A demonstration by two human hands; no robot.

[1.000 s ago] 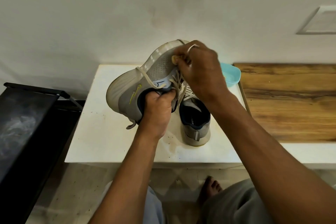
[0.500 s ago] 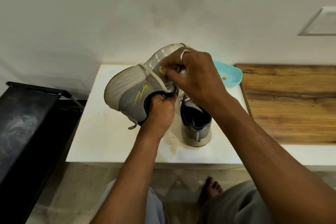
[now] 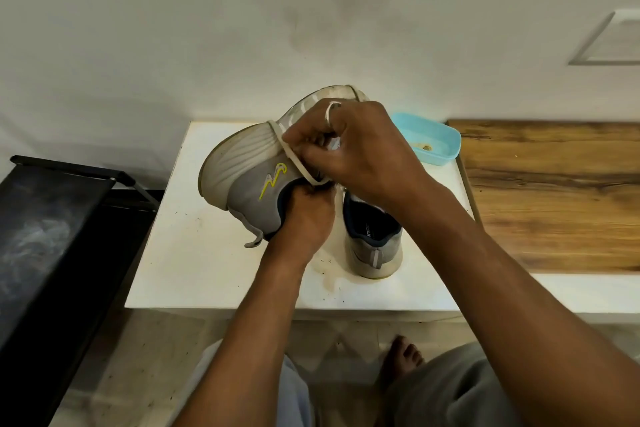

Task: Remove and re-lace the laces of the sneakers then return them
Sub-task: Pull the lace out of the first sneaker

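Our left hand (image 3: 304, 215) grips the collar of the grey mesh sneaker with the yellow logo (image 3: 242, 166), its long axis rising away from the fingers, toe farthest. The flat cream lace (image 3: 294, 156) slants across its side into our right hand (image 3: 360, 152), whose fingers pinch it just above the left; the matching grey sneaker (image 3: 374, 246) stands below them.

Standing sneaker (image 3: 372, 243) on table (image 3: 194, 253) — tub (image 3: 433, 139) behind it
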